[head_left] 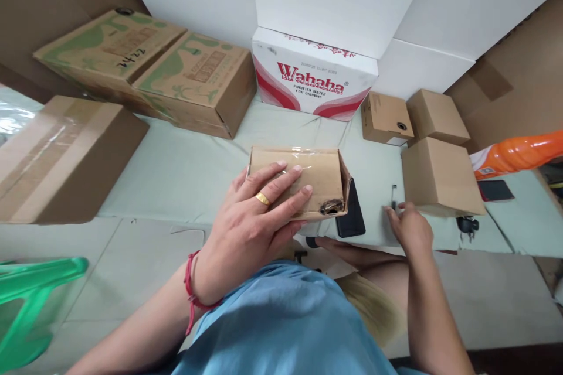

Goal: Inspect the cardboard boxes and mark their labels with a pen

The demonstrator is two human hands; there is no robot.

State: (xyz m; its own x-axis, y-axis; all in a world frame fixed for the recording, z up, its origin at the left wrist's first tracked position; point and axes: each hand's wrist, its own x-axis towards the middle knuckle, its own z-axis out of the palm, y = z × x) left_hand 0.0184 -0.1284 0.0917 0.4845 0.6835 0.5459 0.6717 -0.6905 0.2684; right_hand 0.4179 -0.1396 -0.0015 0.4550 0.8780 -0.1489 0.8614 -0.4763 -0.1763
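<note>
My left hand (257,220) lies flat with its fingers spread on top of a small taped cardboard box (316,173) that has a torn, dark corner. It wears a gold ring and a red cord at the wrist. A black phone (352,217) leans against the box's right side. My right hand (409,225) reaches to a thin black tool (393,196) lying on the pale green cloth (185,176), fingertips pinched at its lower end. A plain brown box (440,176) stands just right of that hand.
A red-and-white Wahaha water carton (312,79) stands at the back, two green-printed cartons (145,67) at back left, a large brown box (61,158) at left. Two small boxes (409,117) sit at back right. An orange roll (519,152), a dark phone (495,190), keys (467,225) and a green stool (30,299) are nearby.
</note>
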